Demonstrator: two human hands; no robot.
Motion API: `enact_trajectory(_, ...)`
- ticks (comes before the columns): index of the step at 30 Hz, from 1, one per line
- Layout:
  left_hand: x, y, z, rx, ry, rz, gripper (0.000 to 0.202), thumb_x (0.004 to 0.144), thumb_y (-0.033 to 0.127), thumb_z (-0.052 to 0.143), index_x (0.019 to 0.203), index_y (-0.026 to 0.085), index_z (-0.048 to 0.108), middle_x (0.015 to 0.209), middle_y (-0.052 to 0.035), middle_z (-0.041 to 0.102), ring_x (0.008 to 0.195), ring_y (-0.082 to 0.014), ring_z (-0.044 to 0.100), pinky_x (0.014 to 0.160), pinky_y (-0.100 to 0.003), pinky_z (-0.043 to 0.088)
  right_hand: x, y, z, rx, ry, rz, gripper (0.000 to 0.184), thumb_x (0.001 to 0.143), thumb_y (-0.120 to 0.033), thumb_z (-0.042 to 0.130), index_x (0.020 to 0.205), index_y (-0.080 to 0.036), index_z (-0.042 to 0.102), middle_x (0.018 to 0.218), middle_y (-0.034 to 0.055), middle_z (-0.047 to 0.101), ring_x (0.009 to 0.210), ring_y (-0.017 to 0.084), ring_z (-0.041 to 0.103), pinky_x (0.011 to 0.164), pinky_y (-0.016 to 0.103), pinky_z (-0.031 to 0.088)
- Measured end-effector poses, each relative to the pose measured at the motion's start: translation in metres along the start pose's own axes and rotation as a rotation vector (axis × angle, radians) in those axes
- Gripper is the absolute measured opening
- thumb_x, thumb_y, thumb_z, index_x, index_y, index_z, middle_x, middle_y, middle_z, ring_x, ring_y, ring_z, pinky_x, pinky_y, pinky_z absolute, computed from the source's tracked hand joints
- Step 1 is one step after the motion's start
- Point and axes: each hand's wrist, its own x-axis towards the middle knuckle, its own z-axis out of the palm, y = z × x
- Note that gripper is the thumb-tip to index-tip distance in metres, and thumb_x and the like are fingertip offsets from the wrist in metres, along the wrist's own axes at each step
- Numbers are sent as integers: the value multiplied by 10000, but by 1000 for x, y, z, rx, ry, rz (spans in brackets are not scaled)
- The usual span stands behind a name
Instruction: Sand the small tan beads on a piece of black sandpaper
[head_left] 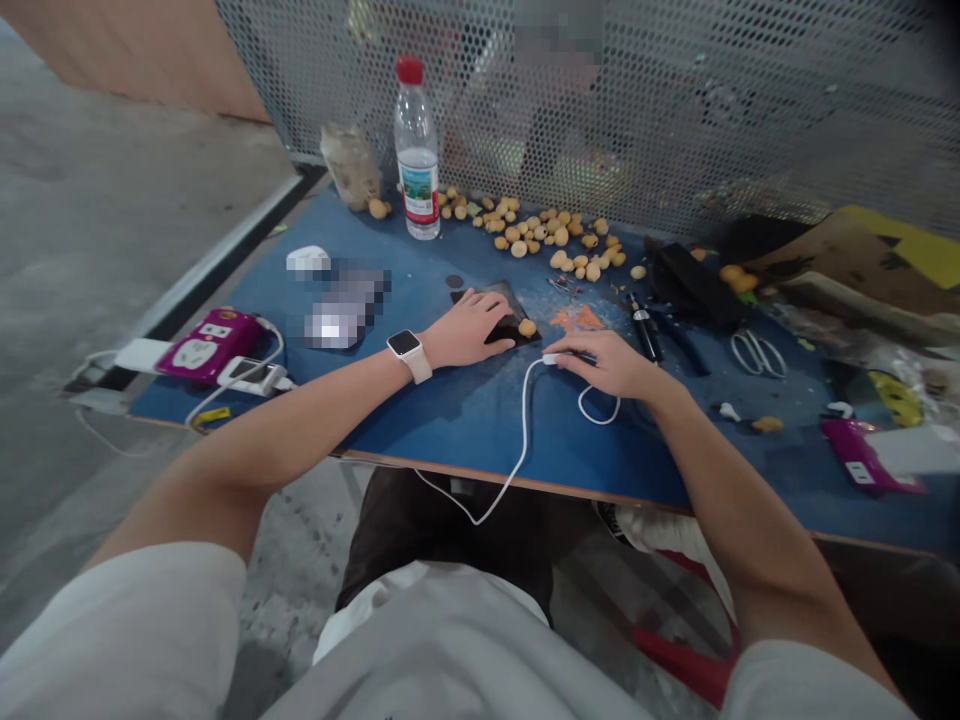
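Pale grey sleeves point(127, 630) fill the bottom of the view, both forearms reaching out over a blue tabletop point(480, 430). Far left, a magenta power socket point(206, 345) sits near a pixelated object point(345, 310), too blurred to make out. The left hand point(469, 330), wearing a white smartwatch point(407, 350), lies palm down, its fingers point(491, 318) spread flat on a dark flat slab point(510, 300) beside a round tan nut point(527, 327). The right hand point(607, 365), arched over the tabletop, pinches the narrow plug end of a white cable point(525, 420) between fingertips and thumb. Further right lie silver wire-handled scissors point(757, 353).
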Motion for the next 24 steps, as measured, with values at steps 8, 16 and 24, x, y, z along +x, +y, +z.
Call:
enact_trajectory(8, -1, -1, -1, 5, -11, -7, 568, 1265, 587, 634, 1637, 171, 738, 1786, -268, 728, 1651, -475, 698, 1494, -697, 448, -1, 6, 1, 54, 10, -13, 408, 1232, -583, 737, 1293, -281, 1005, 1203, 131, 981, 1086, 351, 894, 1077, 520, 701)
enact_trajectory(16, 0, -4, 3, -13, 16, 19, 540, 1257, 557, 656, 1610, 160, 749, 1768, -272, 745, 1656, -485, 696, 1483, -699, 452, 0, 14, 1, 110, 6, -66, 526, 1246, -718, 732, 1306, -279, 1014, 1152, 134, 941, 1050, 336, 851, 1076, 515, 685)
enact_trajectory(24, 0, -4, 2, -20, 8, 13, 551, 1260, 584, 651, 1610, 170, 750, 1765, -264, 741, 1621, -484, 706, 1477, -706, 448, 1, 14, 0, 129, -15, -67, 466, 1251, -673, 750, 1306, -293, 1015, 1147, 122, 927, 1024, 322, 829, 1061, 509, 667)
